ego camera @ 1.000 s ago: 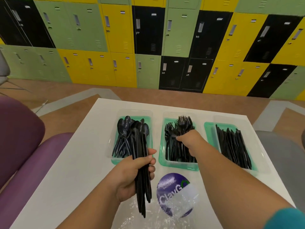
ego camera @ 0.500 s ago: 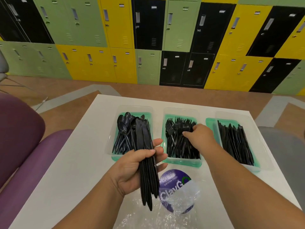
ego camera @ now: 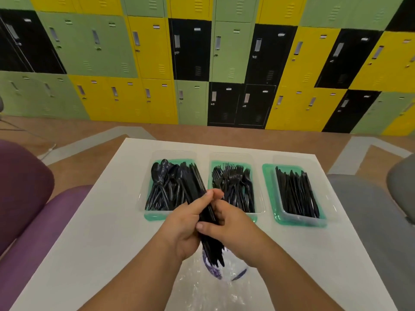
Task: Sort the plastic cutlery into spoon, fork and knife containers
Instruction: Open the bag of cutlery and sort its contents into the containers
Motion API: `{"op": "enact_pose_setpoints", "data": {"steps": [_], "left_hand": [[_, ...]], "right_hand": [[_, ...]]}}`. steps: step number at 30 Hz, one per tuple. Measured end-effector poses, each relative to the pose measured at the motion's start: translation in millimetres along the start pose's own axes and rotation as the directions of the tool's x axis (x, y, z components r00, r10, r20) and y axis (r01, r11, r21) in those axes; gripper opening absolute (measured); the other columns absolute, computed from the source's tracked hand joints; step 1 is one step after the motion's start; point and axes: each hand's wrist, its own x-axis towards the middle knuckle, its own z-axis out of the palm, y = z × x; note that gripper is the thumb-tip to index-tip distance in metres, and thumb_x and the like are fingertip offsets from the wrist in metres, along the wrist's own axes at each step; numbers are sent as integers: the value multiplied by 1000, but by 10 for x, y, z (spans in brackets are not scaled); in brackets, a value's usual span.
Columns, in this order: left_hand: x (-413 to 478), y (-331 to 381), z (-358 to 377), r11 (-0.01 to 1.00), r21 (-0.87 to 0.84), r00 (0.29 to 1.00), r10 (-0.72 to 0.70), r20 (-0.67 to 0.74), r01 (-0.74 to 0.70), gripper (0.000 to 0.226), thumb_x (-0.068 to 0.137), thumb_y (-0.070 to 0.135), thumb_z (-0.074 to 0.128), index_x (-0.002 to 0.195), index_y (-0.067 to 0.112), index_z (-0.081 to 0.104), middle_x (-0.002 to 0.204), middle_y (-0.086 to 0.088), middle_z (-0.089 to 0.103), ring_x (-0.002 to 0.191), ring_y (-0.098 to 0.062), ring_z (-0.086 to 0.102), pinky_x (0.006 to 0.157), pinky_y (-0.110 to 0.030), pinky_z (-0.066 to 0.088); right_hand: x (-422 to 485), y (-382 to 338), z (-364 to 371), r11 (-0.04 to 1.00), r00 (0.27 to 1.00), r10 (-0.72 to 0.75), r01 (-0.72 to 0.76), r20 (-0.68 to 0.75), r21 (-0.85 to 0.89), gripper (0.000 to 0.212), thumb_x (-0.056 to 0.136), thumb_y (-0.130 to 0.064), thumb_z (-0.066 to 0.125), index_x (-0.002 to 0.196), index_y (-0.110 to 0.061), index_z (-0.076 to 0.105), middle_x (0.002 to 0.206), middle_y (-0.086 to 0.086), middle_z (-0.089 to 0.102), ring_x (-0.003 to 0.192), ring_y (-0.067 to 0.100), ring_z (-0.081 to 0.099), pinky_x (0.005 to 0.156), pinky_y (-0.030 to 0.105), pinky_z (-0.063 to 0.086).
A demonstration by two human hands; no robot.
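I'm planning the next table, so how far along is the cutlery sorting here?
Looks mostly done: spoons lie in the left container, forks in the middle container, knives in the right container. In hand: the left hand and right hand both grip one bundle of black cutlery above the plastic wrapper. Left: sorting that bundle; I see no other loose pieces.

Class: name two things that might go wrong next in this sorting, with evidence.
The left hand and right hand grip a thick bundle of cutlery close to the spoon container; a piece might slip in there.
Every piece is black, so mis-sorting seems easy.
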Motion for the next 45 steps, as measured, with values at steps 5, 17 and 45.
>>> {"op": "enact_pose_setpoints", "data": {"steps": [5, 17, 45], "left_hand": [[-102, -106, 152, 1000, 6, 999, -2, 40, 2, 23, 84, 31, 61, 81, 12, 76, 81, -10, 73, 75, -23, 70, 75, -40, 57], [-183, -285, 516, 989, -96, 991, 101, -94, -110, 15, 86, 8, 64, 97, 0, 71, 97, -24, 72, 94, -37, 69, 88, -49, 54], [117, -565, 847, 970, 150, 981, 185, 61, -193, 36, 97, 34, 46, 124, 13, 57, 112, 1, 72, 104, -14, 68, 78, -29, 55]], "right_hand": [[-165, 29, -35, 997, 996, 11, -3, -88, 82, 23, 88, -19, 65, 108, -31, 66, 103, -1, 74, 96, 12, 70, 89, 37, 57], [-438, 72, -255, 905, 961, 162, -53, -226, 422, 16, 92, -24, 62, 103, -26, 73, 94, 2, 77, 94, 20, 72, 84, 38, 57], [-639, 313, -564, 937, 973, 152, -85, -176, 340, 30, 99, -24, 48, 118, -45, 59, 118, -8, 68, 113, 14, 61, 102, 41, 47]]}}
